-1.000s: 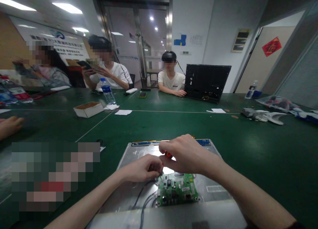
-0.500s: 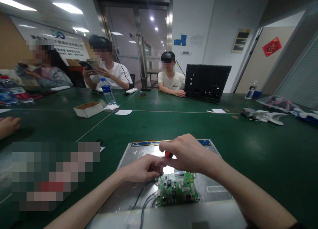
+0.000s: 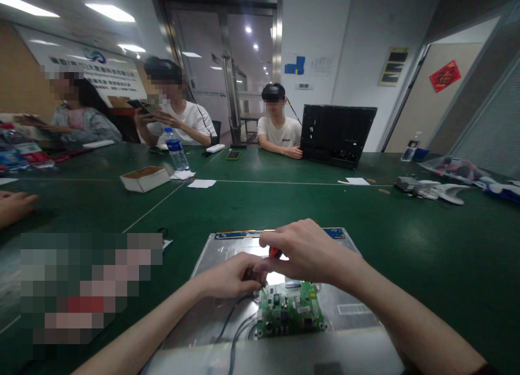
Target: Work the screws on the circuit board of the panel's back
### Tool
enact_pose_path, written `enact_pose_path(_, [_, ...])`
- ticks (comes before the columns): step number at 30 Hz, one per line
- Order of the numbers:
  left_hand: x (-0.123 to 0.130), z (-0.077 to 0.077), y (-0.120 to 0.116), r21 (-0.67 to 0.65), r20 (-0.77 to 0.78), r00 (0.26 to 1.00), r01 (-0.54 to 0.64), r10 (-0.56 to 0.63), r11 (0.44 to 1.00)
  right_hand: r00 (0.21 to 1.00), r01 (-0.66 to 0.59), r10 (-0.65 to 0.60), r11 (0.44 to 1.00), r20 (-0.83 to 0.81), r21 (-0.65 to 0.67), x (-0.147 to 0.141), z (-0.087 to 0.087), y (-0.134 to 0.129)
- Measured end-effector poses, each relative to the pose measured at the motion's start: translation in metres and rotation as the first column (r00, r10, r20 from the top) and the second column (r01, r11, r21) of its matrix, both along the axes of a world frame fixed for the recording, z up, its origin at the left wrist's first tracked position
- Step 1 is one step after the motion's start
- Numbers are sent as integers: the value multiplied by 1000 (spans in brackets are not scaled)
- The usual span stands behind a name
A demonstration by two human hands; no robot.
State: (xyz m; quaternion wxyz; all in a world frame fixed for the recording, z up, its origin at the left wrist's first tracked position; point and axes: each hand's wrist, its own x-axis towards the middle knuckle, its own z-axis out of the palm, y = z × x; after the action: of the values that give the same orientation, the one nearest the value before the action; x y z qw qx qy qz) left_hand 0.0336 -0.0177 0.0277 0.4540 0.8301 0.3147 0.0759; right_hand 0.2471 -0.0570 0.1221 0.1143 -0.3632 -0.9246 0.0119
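Note:
A silver metal panel (image 3: 349, 293) lies before me, with a green circuit board (image 3: 290, 310) on it and a blue strip board (image 3: 335, 233) along its far edge. Dark cables (image 3: 233, 331) run from the board's left side. My right hand (image 3: 303, 250) is closed around a red and black screwdriver handle (image 3: 275, 253), above the board's far left corner. Just left of it, my left hand (image 3: 235, 275) has its fingers pinched together at that same corner; whatever they hold is hidden. The screwdriver's tip cannot be made out.
On the green table (image 3: 227, 207) stand a white box (image 3: 145, 180), a water bottle (image 3: 176, 150) and a black monitor (image 3: 339, 135). White-grey parts (image 3: 433, 189) lie at the right. Three people sit across; another person's hand (image 3: 16, 207) rests at the left edge.
My hands have barely moved. The person at the far left has lowered their hands, and the hand at the left edge has shifted slightly to the right.

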Motion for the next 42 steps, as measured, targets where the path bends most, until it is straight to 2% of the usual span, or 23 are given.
enact_pose_path(4, [0, 1, -1, -11, -13, 999, -31, 31, 999, 999, 35, -35, 999, 23, 23, -1, -1, 0])
enact_pose_path(12, [0, -4, -1, -32, 10, 999, -51, 52, 998, 999, -15, 16, 1000, -49, 24, 2, -1, -2])
enact_pose_path(16, [0, 0, 0, -5, 7, 1000, -12, 12, 1000, 998, -33, 33, 999, -51, -6, 2, 0, -1])
enact_pose_path(21, [0, 1, 0, -19, -35, 999, -25, 25, 999, 999, 34, -34, 999, 24, 14, -1, 0, 0])
enact_pose_path(30, [-1, -3, 2, -2, -27, 999, -36, 36, 999, 999, -25, 25, 1000, -47, -1, 0, -1, -2])
enact_pose_path(34, [0, -2, 2, 12, -26, 1000, 16, -16, 1000, 999, -32, 31, 999, -44, -27, 0, -1, -1])
enact_pose_path(38, [0, 0, 1, 0, -33, 999, -27, 27, 1000, 1000, 9, -9, 1000, 3, 8, 0, -1, 0])
enact_pose_path(42, [0, 0, -1, -3, -23, 999, -35, 35, 999, 1000, -15, 14, 1000, -19, -11, -1, 0, -2])
